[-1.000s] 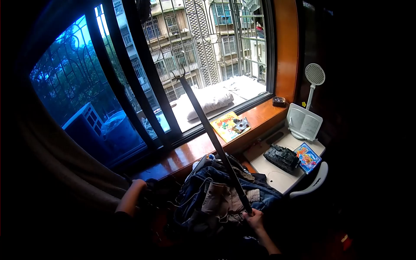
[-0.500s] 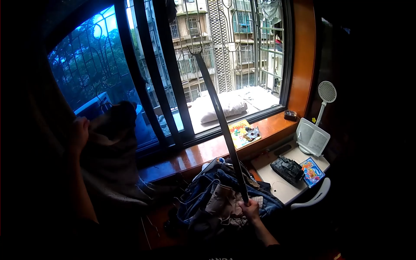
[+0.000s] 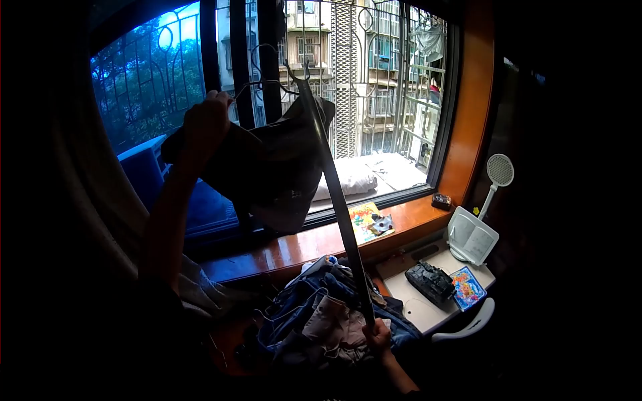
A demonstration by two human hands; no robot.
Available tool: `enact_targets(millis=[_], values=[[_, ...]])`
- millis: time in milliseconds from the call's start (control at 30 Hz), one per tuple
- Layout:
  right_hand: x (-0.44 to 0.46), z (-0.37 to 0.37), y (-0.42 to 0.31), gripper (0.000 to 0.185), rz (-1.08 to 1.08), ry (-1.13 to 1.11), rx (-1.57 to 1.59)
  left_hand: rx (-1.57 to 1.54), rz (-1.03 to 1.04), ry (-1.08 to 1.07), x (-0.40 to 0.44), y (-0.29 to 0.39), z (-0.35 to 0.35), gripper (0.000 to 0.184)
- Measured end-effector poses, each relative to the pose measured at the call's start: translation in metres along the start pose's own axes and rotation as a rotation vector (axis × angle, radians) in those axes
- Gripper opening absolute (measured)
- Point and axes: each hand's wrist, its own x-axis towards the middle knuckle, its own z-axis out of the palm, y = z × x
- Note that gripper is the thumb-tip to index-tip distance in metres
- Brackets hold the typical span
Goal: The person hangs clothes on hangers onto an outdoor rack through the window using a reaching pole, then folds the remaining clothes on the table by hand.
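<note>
My right hand [image 3: 378,336] is wrapped round the lower end of a long dark clothes pole [image 3: 341,204]. The pole slants up across the window and ends in a forked tip [image 3: 299,72]. Raised at the left, my left hand [image 3: 208,119] is closed at one end of a wire clothes hanger [image 3: 264,83], with a dark garment [image 3: 274,170] hanging from it. The hanger's hook rises near the fork; whether they touch I cannot tell. Under the pole, beside my right hand, lies a heap of clothes [image 3: 324,311].
An open sliding window with metal bars [image 3: 374,80] is ahead, above a glossy wooden sill [image 3: 267,250] bearing a colourful book [image 3: 363,220]. At right, a small desk [image 3: 428,311] holds a dark toy vehicle [image 3: 429,281] and a white lamp [image 3: 491,190]. A curtain [image 3: 87,174] hangs at left.
My left hand has moved up and right, bringing the garment and hanger in front of the window, near the pole's fork. My right hand still grips the pole; the view has shifted slightly.
</note>
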Motion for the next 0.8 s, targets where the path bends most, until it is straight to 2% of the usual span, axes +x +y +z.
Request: enact_targets(millis=[67, 100, 300, 500, 700, 767, 800], values=[[-0.002, -0.004, 0.005, 0.043, -0.033, 0.063, -0.017, -0.034, -0.003, 0.000, 0.013, 0.017, 0.004, 0.015], [-0.006, -0.009, 0.012, 0.040, -0.013, 0.064, -0.077, -0.098, -0.051, -0.081, 0.019, 0.025, 0.005, 0.018], [-0.009, -0.030, 0.016, 0.034, 0.005, 0.202, -0.160, -0.245, -0.006, -0.050, 0.043, 0.054, 0.014, 0.018], [0.008, -0.035, 0.030, 0.039, 0.012, 0.222, -0.181, -0.320, -0.014, -0.056, 0.054, 0.076, 0.010, 0.019], [0.027, -0.025, 0.039, 0.047, -0.036, 0.209, -0.024, -0.304, -0.041, -0.120, 0.066, 0.100, 0.005, 0.019], [0.038, -0.017, 0.046, 0.040, -0.056, 0.170, 0.016, -0.316, -0.020, -0.087, 0.068, 0.118, -0.012, 0.020], [0.047, -0.013, 0.049, 0.041, -0.047, 0.149, 0.054, -0.192, 0.053, 0.156, 0.066, 0.128, -0.013, 0.025]])
